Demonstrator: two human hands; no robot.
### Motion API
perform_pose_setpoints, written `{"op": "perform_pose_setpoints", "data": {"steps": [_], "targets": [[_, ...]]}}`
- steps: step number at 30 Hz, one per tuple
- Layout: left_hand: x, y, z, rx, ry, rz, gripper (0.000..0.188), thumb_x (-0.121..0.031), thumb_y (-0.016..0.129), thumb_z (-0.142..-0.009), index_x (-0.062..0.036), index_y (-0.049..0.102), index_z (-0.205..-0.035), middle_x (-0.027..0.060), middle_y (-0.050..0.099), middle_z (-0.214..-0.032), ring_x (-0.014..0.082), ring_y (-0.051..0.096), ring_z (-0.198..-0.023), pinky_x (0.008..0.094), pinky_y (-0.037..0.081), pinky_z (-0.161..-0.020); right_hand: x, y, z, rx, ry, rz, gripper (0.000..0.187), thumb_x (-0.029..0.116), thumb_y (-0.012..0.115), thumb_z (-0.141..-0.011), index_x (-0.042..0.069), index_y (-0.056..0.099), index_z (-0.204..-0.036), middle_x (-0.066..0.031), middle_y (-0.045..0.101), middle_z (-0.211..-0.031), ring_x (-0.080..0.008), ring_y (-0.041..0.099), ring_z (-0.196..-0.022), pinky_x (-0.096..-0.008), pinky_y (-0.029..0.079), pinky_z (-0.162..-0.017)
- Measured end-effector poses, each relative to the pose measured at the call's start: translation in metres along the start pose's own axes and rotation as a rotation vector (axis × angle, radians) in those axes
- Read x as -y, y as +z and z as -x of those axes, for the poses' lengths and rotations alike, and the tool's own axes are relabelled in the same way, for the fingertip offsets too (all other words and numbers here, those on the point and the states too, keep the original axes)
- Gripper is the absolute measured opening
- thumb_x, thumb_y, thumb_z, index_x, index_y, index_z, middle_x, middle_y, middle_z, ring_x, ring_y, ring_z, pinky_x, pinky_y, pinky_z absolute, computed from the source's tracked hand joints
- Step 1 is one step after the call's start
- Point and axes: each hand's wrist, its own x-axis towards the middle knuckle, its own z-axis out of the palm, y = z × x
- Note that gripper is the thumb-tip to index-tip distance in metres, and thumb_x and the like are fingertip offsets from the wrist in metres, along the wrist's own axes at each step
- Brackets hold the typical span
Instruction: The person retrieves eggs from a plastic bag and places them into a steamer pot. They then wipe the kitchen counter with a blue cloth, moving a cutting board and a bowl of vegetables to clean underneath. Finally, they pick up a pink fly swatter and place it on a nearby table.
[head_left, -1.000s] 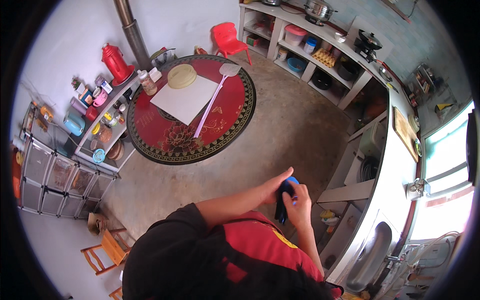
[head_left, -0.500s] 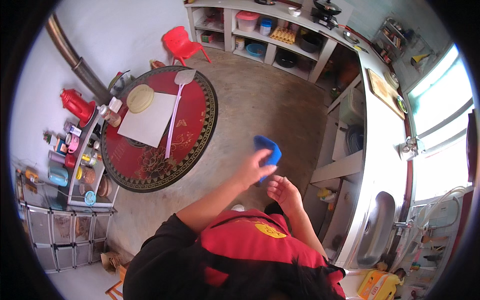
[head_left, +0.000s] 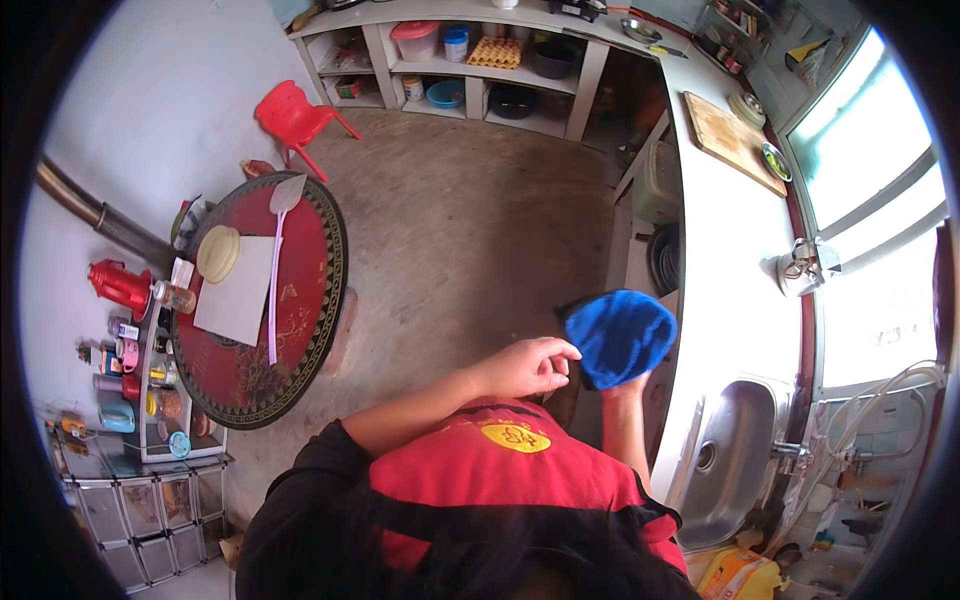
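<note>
Blue cloth now spread wide — covering most of the right hand, left hand at its edge

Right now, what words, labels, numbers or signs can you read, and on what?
None clear enough to quote.
Red-and-black top: yellow oval emblem with dark linework; marks above it blurred.
Round red table: gold patterns and faint marks, too small.
Yellow jug: orange-and-white label, too blurred.
Blue-lidded tub: markings too small.
Blue cloth at the right hand: no text visible.
</note>
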Motion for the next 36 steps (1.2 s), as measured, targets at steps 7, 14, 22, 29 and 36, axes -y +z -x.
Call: {"op": "perform_pose_setpoints", "data": {"steps": [7, 14, 22, 29, 36], "targets": [[0.015, 0.014, -0.109, -0.159, -0.142, 0.328, 0.019, -0.011, 0.055, -0.087, -0.0015, 0.057, -0.103, 0.0051, 0.061, -0.085, 0.0088, 0.056, -0.070, 0.0242, 0.048, -0.064, 0.208, -0.092, -0.045, -0.270, -0.476, 0.468, 0.055, 0.043, 0.038, -0.093, 0.005, 0.035, -0.133, -0.0167, 0.041, -0.132, -0.0309, 0.041, -0.120, -0.0411, 0.031, -0.103], [0.017, 0.026, -0.181, -0.093, -0.318, 0.311, 0.020, -0.014, 0.052, -0.091, -0.0028, 0.056, -0.107, 0.0038, 0.060, -0.089, 0.0071, 0.053, -0.071, 0.0223, 0.045, -0.064, 0.275, -0.185, -0.123, -0.562, -0.556, 2.215, 0.075, 0.046, 0.058, -0.082, 0.005, 0.029, -0.137, -0.0267, 0.030, -0.136, -0.0411, 0.035, -0.123, -0.0457, 0.029, -0.102], [0.031, 0.028, -0.206, -0.152, -0.426, 0.284, 0.020, -0.011, 0.049, -0.090, -0.0022, 0.056, -0.106, 0.0056, 0.061, -0.090, 0.0085, 0.054, -0.070, 0.0223, 0.045, -0.062, 0.284, -0.177, -0.196, -0.680, -0.428, 2.752, 0.057, 0.048, 0.035, -0.090, 0.024, 0.027, -0.141, -0.0100, 0.025, -0.146, -0.0297, 0.021, -0.134, -0.0510, 0.012, -0.108], [0.035, 0.034, -0.217, -0.128, -0.481, 0.246, 0.020, -0.013, 0.050, -0.090, -0.0033, 0.056, -0.106, 0.0061, 0.061, -0.089, 0.0084, 0.053, -0.069, 0.0208, 0.043, -0.060, 0.303, -0.175, -0.251, -0.867, -0.348, 2.668, 0.059, 0.051, 0.032, -0.091, 0.024, 0.023, -0.142, -0.0111, 0.023, -0.146, -0.0317, 0.018, -0.135, -0.0528, 0.011, -0.108], [0.045, 0.043, -0.244, -0.057, -0.432, 0.300, 0.019, -0.013, 0.050, -0.089, -0.0024, 0.056, -0.104, 0.0062, 0.060, -0.088, 0.0084, 0.052, -0.067, 0.0203, 0.042, -0.057, 0.260, -0.172, -0.206, -0.719, -0.431, 2.741, 0.059, 0.047, 0.035, -0.091, 0.020, 0.024, -0.142, -0.0130, 0.024, -0.146, -0.0330, 0.020, -0.135, -0.0541, 0.013, -0.107]]}}
